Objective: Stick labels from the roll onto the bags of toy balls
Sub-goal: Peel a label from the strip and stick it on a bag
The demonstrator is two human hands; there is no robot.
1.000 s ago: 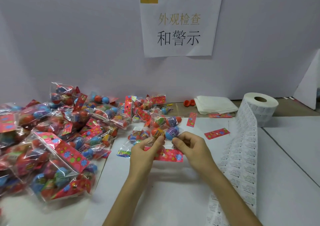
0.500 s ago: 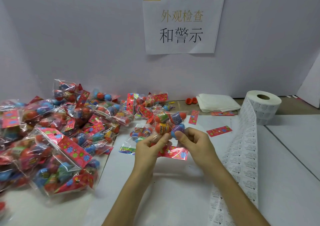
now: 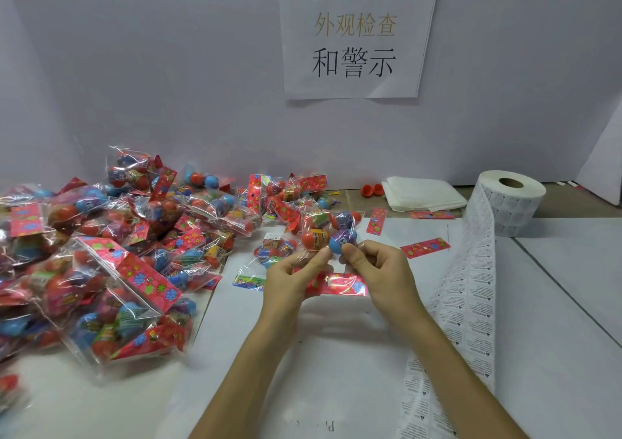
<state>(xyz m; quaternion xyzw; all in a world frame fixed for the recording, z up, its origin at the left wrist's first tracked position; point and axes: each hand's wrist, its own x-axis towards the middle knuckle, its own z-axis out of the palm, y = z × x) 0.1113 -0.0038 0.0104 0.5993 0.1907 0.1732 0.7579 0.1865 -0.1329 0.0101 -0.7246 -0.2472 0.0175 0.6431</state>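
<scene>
Lifted slightly since a moment ago, bag of toy balls (image 3: 328, 233) pinched at its middle by left hand (image 3: 289, 280) and right hand (image 3: 380, 270), fingers curled, red header card (image 3: 346, 284) dangling below; label roll (image 3: 508, 203) stands well right, strip (image 3: 471, 287) trailing to the near edge; bag pile (image 3: 117, 253) left.
</scene>
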